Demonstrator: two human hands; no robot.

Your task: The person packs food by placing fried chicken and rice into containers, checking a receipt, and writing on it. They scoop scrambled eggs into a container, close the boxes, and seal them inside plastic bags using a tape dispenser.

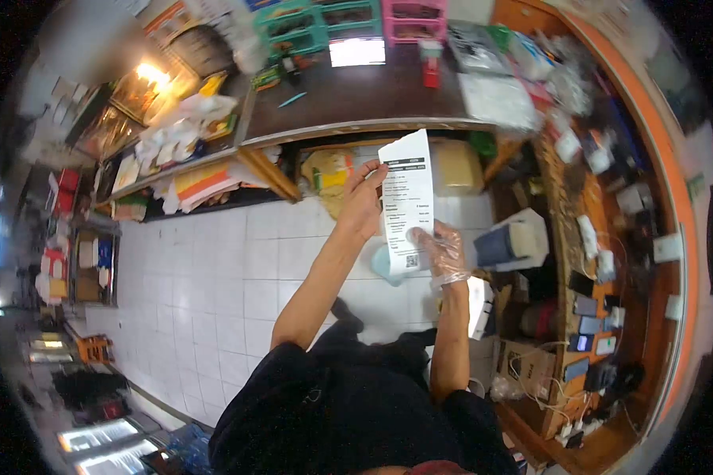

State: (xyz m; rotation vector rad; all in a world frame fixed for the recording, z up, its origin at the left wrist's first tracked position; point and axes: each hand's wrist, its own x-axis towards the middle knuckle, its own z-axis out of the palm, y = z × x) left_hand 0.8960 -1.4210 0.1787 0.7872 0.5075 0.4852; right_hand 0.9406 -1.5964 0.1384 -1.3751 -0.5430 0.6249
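Observation:
A long white printed receipt [408, 202] with dark header bars and a QR code near its lower end is held up before me. My left hand [363, 198] is bare and pinches its left edge near the top. On my right hand [442, 249] is a clear plastic glove; its thumb lies on the receipt's front near the lower right edge, the fingers behind it. Below and behind the paper, part of a light-blue round object [387, 265] shows; I cannot make out what it is.
Ahead stands a dark-topped counter [333, 91] with a blue pen [292, 100], a red-and-white container [430, 63] and teal drawers [348, 17]. Several phones [586, 324] with cables lie on the right-hand wooden shelf. A dark bin [499, 247] stands beside my right hand. White tiles [206, 277] cover the floor.

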